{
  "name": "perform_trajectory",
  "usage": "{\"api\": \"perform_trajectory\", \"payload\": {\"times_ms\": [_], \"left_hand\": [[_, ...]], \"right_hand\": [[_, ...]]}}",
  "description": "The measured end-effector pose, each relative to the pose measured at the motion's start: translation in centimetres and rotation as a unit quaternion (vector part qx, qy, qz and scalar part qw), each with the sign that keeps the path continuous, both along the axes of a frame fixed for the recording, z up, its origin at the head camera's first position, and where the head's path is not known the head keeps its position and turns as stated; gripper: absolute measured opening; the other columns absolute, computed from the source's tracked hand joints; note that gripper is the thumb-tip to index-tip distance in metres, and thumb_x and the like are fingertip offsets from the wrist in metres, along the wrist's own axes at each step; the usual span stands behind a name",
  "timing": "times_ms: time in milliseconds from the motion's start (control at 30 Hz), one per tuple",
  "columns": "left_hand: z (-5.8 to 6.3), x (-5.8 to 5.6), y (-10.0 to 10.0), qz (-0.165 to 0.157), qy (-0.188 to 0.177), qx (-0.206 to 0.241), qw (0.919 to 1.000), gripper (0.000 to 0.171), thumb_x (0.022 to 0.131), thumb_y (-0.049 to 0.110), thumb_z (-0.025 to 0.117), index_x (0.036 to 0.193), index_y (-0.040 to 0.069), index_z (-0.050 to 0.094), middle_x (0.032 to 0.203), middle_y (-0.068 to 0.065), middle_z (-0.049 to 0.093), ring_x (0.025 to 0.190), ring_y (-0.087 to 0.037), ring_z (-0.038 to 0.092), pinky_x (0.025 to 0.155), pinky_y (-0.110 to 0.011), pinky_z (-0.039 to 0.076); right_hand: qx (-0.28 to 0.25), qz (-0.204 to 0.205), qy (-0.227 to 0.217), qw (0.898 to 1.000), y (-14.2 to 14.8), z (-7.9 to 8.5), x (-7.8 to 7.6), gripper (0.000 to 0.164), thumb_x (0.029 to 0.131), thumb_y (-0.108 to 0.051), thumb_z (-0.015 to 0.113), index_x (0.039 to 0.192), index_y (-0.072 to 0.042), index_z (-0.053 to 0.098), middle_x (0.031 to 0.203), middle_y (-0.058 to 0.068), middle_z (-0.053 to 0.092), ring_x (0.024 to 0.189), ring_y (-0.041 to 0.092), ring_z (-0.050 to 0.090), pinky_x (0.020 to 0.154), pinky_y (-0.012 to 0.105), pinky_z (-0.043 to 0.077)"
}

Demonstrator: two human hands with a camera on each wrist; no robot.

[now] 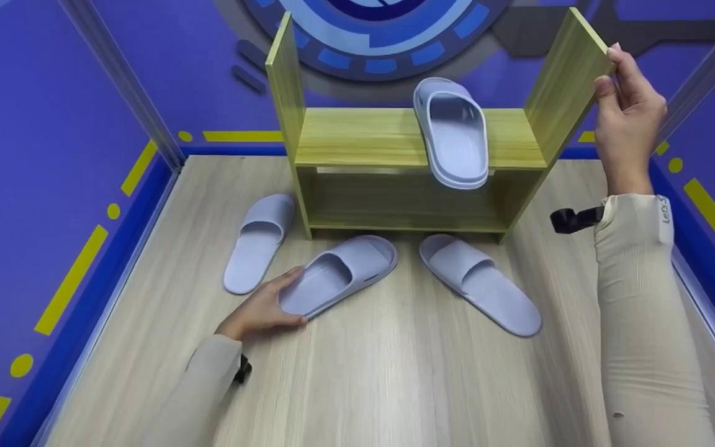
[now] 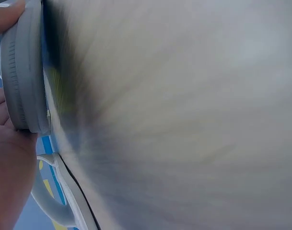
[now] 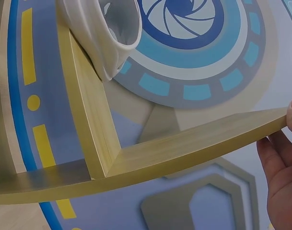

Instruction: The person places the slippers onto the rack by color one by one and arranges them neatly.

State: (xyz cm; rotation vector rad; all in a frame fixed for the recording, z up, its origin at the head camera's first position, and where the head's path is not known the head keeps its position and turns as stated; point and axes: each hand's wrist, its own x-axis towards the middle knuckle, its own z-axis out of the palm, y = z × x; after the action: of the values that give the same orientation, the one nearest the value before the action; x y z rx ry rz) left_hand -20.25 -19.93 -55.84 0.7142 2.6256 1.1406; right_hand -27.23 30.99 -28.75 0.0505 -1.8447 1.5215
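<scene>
My left hand (image 1: 264, 308) grips the heel end of a grey slipper (image 1: 326, 279) on the floor, its toe pointing toward the shelf. In the left wrist view, thumb and fingers lie on either side of that slipper's sole edge (image 2: 23, 72). My right hand (image 1: 630, 115) pinches the upper front edge of the right side panel of a small wooden shelf (image 1: 357, 139). Another slipper (image 1: 457, 139) sits on the shelf's upper board, its heel jutting past the front edge. In the right wrist view, fingers and thumb hold the panel (image 3: 203, 139) from both faces.
One slipper (image 1: 258, 245) lies on the floor left of the shelf, and another (image 1: 481, 285) lies at the front right, angled. Blue walls (image 1: 53, 155) with yellow marks enclose the wood-patterned floor (image 1: 382, 385) at the left, back and right.
</scene>
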Motion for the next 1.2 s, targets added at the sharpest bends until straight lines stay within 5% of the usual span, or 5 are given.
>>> {"api": "perform_trajectory", "payload": {"times_ms": [433,700,867,1200], "left_hand": [[1.6,0.0,-0.4,-0.007,-0.015,0.004,0.9998,0.098,0.069,0.029,0.085,0.15,0.007,0.033,0.155,-0.015,0.031,0.144,-0.032,0.028,0.117,-0.048,0.023],[3.2,-0.2,-0.2,-0.001,-0.044,0.056,0.9975,0.08,0.08,0.01,0.076,0.148,0.003,0.035,0.144,-0.014,0.05,0.14,-0.033,0.036,0.111,-0.049,0.033],[2.3,-0.1,-0.1,-0.013,-0.073,-0.009,0.9972,0.097,0.074,0.023,0.082,0.152,0.006,0.027,0.155,-0.011,0.034,0.143,-0.031,0.031,0.115,-0.048,0.028],[0.5,0.4,-0.6,0.001,-0.091,-0.013,0.9958,0.108,0.065,0.031,0.088,0.151,0.006,0.028,0.154,-0.013,0.034,0.136,-0.028,0.04,0.111,-0.047,0.033]], "right_hand": [[-0.007,0.004,0.004,1.0,0.0,-0.2,-0.2,0.035,0.09,-0.009,0.059,0.125,-0.009,0.065,0.142,0.005,0.052,0.13,0.014,0.05,0.102,0.023,0.043],[-0.001,0.01,0.006,1.0,-0.1,-0.3,-0.2,0.036,0.09,-0.01,0.058,0.126,-0.009,0.064,0.143,0.006,0.052,0.129,0.015,0.052,0.1,0.024,0.046],[-0.017,0.018,0.006,1.0,0.2,-0.1,-0.2,0.034,0.09,-0.01,0.059,0.123,-0.009,0.066,0.141,0.004,0.053,0.127,0.015,0.054,0.098,0.024,0.047],[-0.025,0.01,0.01,1.0,0.0,-0.2,-0.3,0.035,0.089,-0.009,0.059,0.123,-0.009,0.066,0.141,0.005,0.053,0.13,0.013,0.051,0.101,0.024,0.044]]}}
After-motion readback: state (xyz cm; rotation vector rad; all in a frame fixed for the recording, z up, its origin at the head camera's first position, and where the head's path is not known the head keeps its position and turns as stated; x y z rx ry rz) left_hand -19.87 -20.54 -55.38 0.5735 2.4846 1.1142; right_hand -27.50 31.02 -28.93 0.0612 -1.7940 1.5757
